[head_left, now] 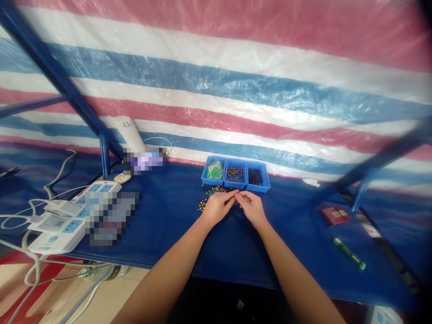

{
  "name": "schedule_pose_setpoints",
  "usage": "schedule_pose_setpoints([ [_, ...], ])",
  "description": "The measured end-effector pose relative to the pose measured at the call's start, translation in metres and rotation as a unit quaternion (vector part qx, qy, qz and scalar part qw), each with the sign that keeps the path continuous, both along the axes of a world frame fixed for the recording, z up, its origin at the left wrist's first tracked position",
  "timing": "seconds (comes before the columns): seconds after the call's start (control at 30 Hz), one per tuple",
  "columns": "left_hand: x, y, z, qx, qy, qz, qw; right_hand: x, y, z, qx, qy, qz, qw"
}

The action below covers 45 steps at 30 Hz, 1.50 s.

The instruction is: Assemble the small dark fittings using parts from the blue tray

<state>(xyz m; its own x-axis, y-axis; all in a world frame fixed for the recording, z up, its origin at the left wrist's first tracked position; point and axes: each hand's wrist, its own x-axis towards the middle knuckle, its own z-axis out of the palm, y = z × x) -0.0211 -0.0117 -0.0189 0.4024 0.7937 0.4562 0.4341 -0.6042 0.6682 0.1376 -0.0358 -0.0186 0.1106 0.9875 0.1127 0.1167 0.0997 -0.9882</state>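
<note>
My left hand [218, 206] and my right hand [251, 207] meet at the fingertips above the blue table, just in front of three joined blue bins. Both hands are closed in a pinch; whatever they hold is too small or hidden to make out. Small brass-coloured parts [202, 205] lie loose beside and behind my left hand, with some green pieces among them. Green pieces in clear wrapping [214, 170] fill the left bin. Small dark and brassy parts [235, 173] are in the middle bin, and black small parts [255, 177] in the right one.
A white power strip [76, 216] with plugs and cables lies at the left, near a blurred-out flat object [113, 219]. To the right are a red box [335, 215] and a green tube-like item [349, 253]. Blue frame bars [64, 85] slope along both sides; striped sheeting hangs behind.
</note>
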Motion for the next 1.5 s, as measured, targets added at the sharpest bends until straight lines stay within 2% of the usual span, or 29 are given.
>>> schedule_pose_setpoints([
  [0.2, -0.001, 0.006, -0.007, 0.056, 0.025, 0.004, 0.998, -0.001, -0.001, 0.001, -0.002, 0.018, -0.008, 1.000],
  [0.37, -0.001, 0.007, -0.010, 0.074, 0.021, 0.009, 0.997, 0.001, 0.000, 0.002, -0.001, 0.019, -0.028, 0.999],
  [0.57, -0.001, 0.003, -0.005, 0.048, -0.033, 0.063, 0.996, 0.001, 0.001, -0.001, -0.013, 0.039, -0.028, 0.999],
  [0.7, -0.004, 0.002, 0.001, 0.012, -0.030, 0.069, 0.997, 0.001, 0.001, 0.000, -0.013, 0.024, -0.014, 1.000],
  [0.87, -0.005, 0.002, 0.005, -0.006, -0.005, 0.068, 0.998, 0.000, 0.000, 0.001, 0.014, 0.018, -0.027, 0.999],
  [1.1, -0.003, 0.000, 0.004, -0.040, -0.033, 0.075, 0.996, 0.000, 0.000, 0.001, 0.022, 0.025, -0.025, 0.999],
  [1.5, -0.003, 0.000, 0.001, -0.046, -0.057, 0.076, 0.994, -0.001, 0.000, 0.004, 0.006, 0.031, -0.025, 0.999],
])
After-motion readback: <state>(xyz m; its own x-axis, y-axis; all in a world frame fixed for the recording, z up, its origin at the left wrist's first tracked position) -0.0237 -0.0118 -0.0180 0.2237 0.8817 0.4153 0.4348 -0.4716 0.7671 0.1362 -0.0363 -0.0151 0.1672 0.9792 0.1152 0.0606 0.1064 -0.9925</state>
